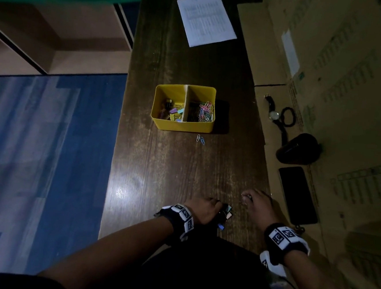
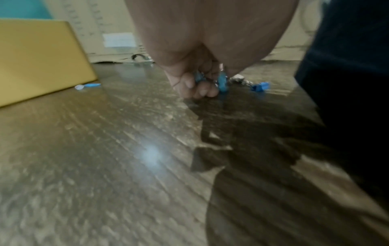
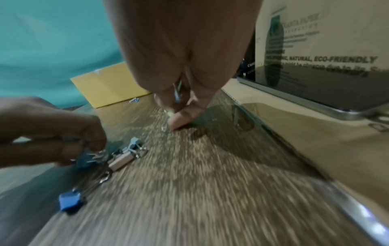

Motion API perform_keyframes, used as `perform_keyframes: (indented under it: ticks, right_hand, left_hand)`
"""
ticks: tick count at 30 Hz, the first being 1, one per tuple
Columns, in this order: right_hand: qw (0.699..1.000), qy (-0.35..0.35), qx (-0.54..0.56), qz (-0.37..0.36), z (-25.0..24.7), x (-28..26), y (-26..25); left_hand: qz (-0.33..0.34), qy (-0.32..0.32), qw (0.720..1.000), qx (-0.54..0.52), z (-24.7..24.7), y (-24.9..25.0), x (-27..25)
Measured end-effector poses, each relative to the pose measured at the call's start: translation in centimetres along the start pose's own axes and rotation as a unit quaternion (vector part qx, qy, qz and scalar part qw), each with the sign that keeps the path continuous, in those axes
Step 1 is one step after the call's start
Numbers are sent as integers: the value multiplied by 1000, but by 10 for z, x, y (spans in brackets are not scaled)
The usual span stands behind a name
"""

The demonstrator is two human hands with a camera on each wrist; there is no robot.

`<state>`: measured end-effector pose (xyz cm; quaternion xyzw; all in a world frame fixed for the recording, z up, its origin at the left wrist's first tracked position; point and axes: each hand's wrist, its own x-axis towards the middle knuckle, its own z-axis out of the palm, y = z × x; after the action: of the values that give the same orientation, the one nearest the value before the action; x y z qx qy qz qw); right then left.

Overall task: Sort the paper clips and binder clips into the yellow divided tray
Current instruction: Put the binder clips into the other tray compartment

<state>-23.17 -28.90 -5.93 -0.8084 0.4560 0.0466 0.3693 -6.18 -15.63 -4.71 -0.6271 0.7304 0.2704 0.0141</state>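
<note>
The yellow divided tray (image 1: 182, 126) stands mid-table, binder clips in its left compartment and paper clips in its right. Two paper clips (image 1: 201, 139) lie just in front of it. Near the table's front edge my left hand (image 1: 204, 211) curls its fingers round blue binder clips (image 2: 222, 82). Beside it on the wood lie a white binder clip (image 3: 122, 161) and a blue binder clip (image 3: 69, 200). To the right, my right hand (image 1: 257, 203) pinches paper clips (image 3: 176, 93), thumb tip pressed to the table by another clip (image 3: 164, 128).
A printed sheet (image 1: 206, 19) lies at the table's far end. Cardboard boxes (image 1: 340, 76) flank the right side, carrying a wristwatch (image 1: 274, 113), a black pouch (image 1: 299, 148) and a dark phone (image 1: 298, 195). Blue floor lies off the left edge.
</note>
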Motion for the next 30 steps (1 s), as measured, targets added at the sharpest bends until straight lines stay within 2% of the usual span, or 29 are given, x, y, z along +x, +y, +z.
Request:
perform_keyframes:
  ticks: [4, 6, 8, 11, 13, 15, 18, 20, 23, 27, 30]
  right_hand:
    - [1000, -7, 18, 9, -2, 3, 0]
    - [997, -17, 67, 22, -3, 1, 1]
    - [985, -60, 144, 72, -5, -1, 1]
    - [957, -93, 245, 127, -11, -7, -8]
    - [947, -115, 265, 140, -15, -11, -16]
    - [963, -136, 202, 112, -13, -12, -20]
    - [989, -140, 20, 32, -10, -14, -24]
    - [982, -177, -60, -14, -9, -17, -27]
    - [958, -242, -146, -56, -9, -19, -33]
    - [933, -241, -251, -97, -9, -20, -32]
    - [925, -233, -283, -103, -5, -20, -31]
  left_hand:
    - [-58, -8, 996, -67, -14, -7, -3]
    - [-104, -23, 992, -65, -18, -14, -3]
    - [-126, -25, 991, -33, -24, -19, -3]
    - [-118, -35, 992, -37, -27, -25, -2]
    - [-96, -27, 992, -72, -27, -29, -2]
    - [-71, -24, 992, -97, -30, -26, -3]
    - [-55, -26, 987, -146, -34, -12, -5]
    - [-17, -27, 990, -137, -29, -6, -4]
    - [1, -39, 996, -82, -23, -3, 0]
    - [39, -11, 997, -58, -15, 7, -2]
    - [53, -26, 998, 2, 3, 14, 0]
